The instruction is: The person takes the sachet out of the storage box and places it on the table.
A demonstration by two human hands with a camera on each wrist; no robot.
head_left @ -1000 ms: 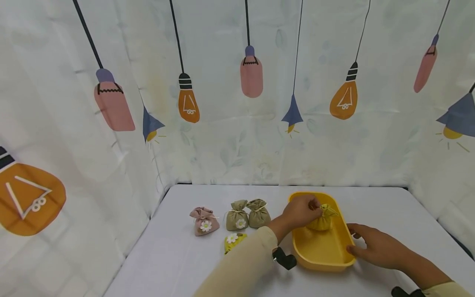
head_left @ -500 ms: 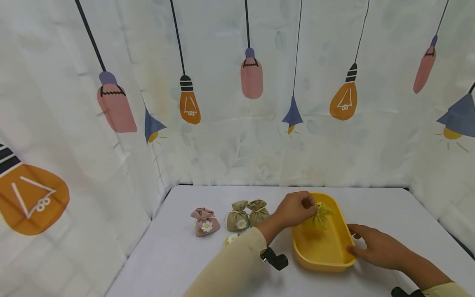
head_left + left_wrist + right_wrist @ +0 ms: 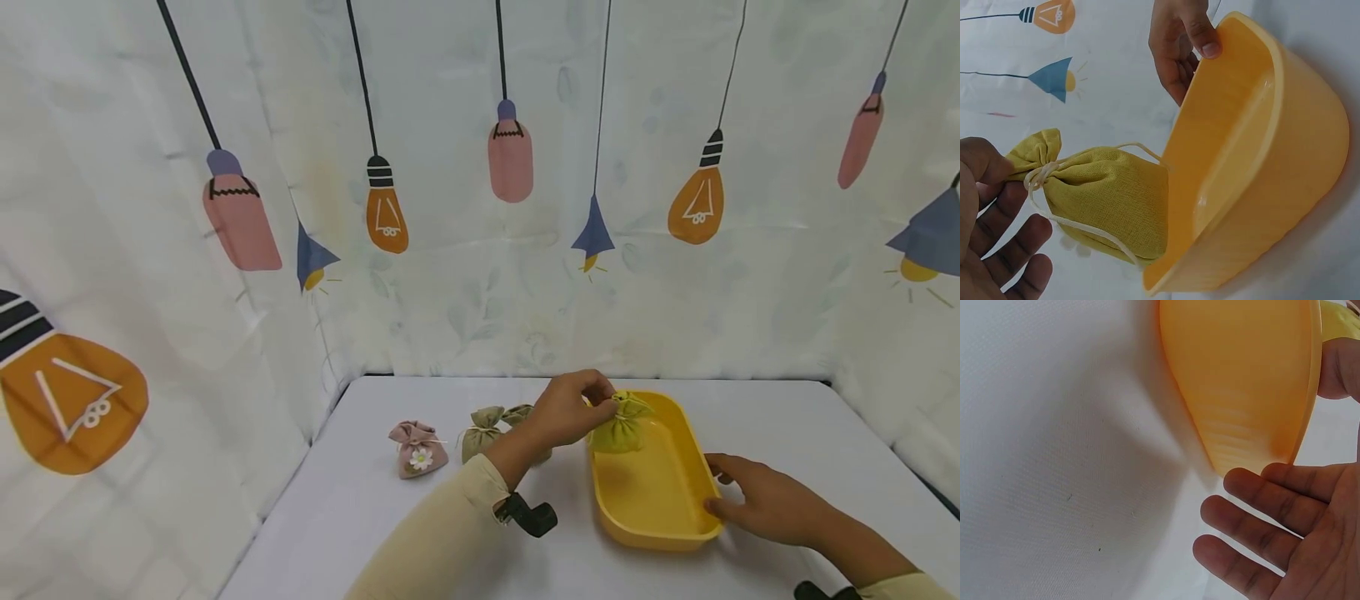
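My left hand point(image 3: 567, 408) pinches a yellow-green drawstring pouch point(image 3: 624, 427) by its gathered neck, thumb against index finger. In the left wrist view the cloth pouch point(image 3: 1110, 194) hangs by the tray's rim, its cream cord trailing, the other fingers apart from it. The yellow plastic tray point(image 3: 660, 539) stands on the table, nothing lying on its visible floor. At its right side, my right hand point(image 3: 772, 500) holds the rim, thumb over the edge and fingers along the outer wall. The right wrist view shows three spread fingers point(image 3: 1260, 519) below the tray wall point(image 3: 1241, 375).
Left of the tray, a pink pouch point(image 3: 420, 454) with a white flower stands on the white-covered table point(image 3: 322, 533). Two olive pouches point(image 3: 480, 433) are partly hidden by my left hand and forearm. A patterned curtain point(image 3: 465, 308) hangs behind.
My left hand has carried the yellow-green pouch leftward, from over the tray's middle to its left rim. My left forearm now covers another yellow-green pouch seen earlier. The right hand stays put.
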